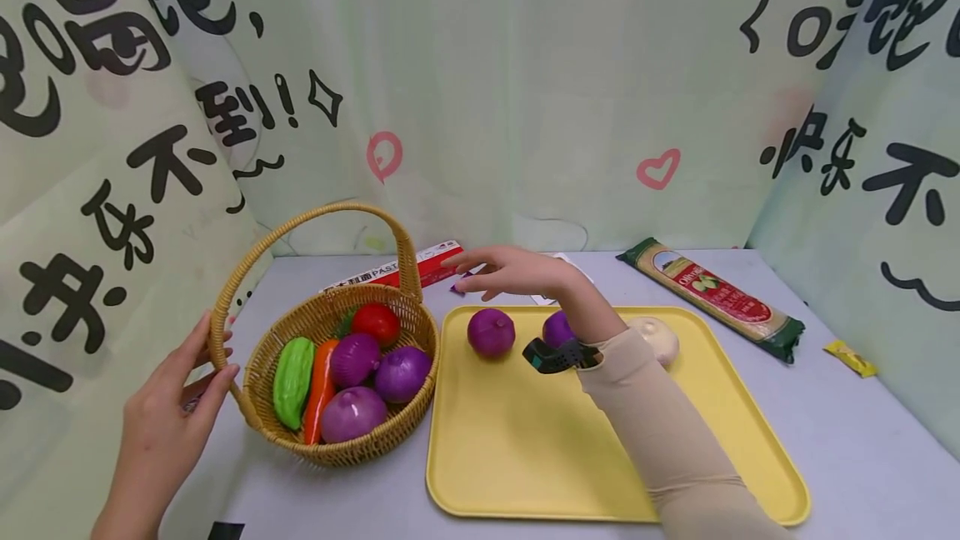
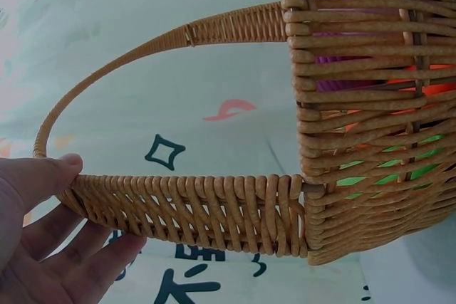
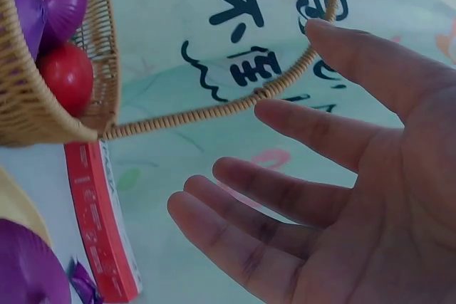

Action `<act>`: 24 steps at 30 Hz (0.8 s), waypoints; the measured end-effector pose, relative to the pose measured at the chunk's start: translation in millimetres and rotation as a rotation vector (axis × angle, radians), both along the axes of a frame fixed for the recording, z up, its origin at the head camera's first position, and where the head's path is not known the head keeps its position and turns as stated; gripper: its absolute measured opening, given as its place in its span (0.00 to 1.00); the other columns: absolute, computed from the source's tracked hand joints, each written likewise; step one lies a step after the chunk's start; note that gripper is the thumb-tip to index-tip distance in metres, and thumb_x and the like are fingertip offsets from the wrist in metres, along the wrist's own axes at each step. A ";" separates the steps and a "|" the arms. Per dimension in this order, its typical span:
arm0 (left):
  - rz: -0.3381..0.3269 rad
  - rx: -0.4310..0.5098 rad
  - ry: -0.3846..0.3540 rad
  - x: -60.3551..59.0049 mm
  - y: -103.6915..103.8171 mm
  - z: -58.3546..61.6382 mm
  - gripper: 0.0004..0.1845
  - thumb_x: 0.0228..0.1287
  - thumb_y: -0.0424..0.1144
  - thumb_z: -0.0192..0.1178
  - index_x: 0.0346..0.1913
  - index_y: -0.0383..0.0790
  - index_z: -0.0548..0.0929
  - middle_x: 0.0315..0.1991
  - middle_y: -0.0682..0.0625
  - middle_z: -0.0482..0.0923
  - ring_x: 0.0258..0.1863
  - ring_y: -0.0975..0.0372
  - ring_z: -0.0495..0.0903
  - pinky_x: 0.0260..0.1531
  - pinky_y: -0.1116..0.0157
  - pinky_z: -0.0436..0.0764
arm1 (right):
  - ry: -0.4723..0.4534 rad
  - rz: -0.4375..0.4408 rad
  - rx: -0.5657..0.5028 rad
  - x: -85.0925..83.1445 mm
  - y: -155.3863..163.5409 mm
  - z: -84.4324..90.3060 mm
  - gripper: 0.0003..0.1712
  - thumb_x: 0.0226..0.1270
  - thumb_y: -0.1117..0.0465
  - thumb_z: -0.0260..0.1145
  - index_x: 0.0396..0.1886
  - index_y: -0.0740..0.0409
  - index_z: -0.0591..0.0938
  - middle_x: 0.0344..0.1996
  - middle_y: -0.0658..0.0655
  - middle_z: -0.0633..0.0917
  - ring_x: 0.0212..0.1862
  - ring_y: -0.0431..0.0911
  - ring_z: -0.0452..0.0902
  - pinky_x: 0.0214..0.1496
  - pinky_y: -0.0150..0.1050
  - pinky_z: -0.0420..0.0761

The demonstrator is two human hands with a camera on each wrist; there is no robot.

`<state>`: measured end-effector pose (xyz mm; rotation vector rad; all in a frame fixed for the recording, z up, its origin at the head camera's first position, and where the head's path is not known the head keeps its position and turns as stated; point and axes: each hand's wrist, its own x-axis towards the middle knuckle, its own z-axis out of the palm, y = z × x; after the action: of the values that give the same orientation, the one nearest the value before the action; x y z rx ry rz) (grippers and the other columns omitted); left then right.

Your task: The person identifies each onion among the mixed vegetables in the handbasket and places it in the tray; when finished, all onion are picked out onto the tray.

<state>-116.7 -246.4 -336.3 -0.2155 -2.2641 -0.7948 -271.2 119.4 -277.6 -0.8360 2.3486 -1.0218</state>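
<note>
My left hand point(image 1: 176, 411) grips the near side of the wicker basket's point(image 1: 262, 432) tall handle, with the thumb along one side in the left wrist view and the fingers behind. Inside the basket lie a green pepper-like vegetable point(image 1: 293, 382), an orange carrot point(image 1: 321, 390), a red tomato point(image 1: 377, 324) and several purple onions point(image 1: 353, 415). My right hand point(image 1: 517, 272) hovers over the back edge of the yellow tray point(image 1: 540, 457), fingers spread and pointing toward the basket, holding nothing. A purple onion point(image 1: 491, 333) sits on the tray below that hand.
Another purple onion point(image 1: 557, 328), partly hidden by my right wrist, and a whitish round vegetable point(image 1: 657, 340) are on the tray. Behind stands a red pasta box point(image 1: 438, 263). A noodle-like packet point(image 1: 712, 294) and a small yellow wrapper point(image 1: 851, 358) lie to the right. Printed curtains enclose the table.
</note>
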 end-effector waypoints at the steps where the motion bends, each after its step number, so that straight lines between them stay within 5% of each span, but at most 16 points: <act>1: 0.002 -0.001 -0.002 0.2 0.0 0.0 0.46 0.49 0.20 0.66 0.70 0.52 0.63 0.48 0.36 0.80 0.46 0.96 0.59 0.38 0.96 0.64 | 0.000 0.012 0.000 -0.3 -4.5 -0.1 0.29 0.68 0.48 0.59 0.67 0.47 0.69 0.65 0.55 0.72 0.60 0.50 0.73 0.57 0.43 0.80; 7: -0.003 0.001 0.009 0.4 -0.7 -0.4 0.46 0.48 0.20 0.66 0.70 0.51 0.63 0.48 0.36 0.79 0.47 0.96 0.60 0.38 0.96 0.64 | 0.002 0.103 -0.002 -4.0 -34.5 -2.1 0.29 0.71 0.49 0.55 0.69 0.50 0.67 0.65 0.55 0.73 0.62 0.46 0.72 0.53 0.39 0.82; 16: -0.033 0.010 0.038 -0.5 -0.6 -1.1 0.45 0.47 0.19 0.66 0.70 0.48 0.65 0.48 0.35 0.80 0.47 0.95 0.62 0.39 0.95 0.65 | -0.035 0.080 0.046 -7.3 -72.9 -10.4 0.28 0.69 0.46 0.56 0.67 0.47 0.69 0.66 0.51 0.71 0.62 0.48 0.72 0.54 0.42 0.82; 24: -0.016 0.006 0.013 -0.7 -0.6 -1.8 0.45 0.48 0.20 0.66 0.70 0.50 0.64 0.48 0.36 0.80 0.47 0.95 0.61 0.38 0.95 0.64 | -0.026 0.117 0.093 -11.3 -97.7 -18.2 0.30 0.69 0.45 0.56 0.68 0.50 0.68 0.61 0.53 0.74 0.47 0.46 0.75 0.52 0.46 0.82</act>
<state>-117.4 -247.0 -338.1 -0.2347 -2.2501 -0.8066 -282.5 21.7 -295.9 -0.9077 2.2774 -0.8638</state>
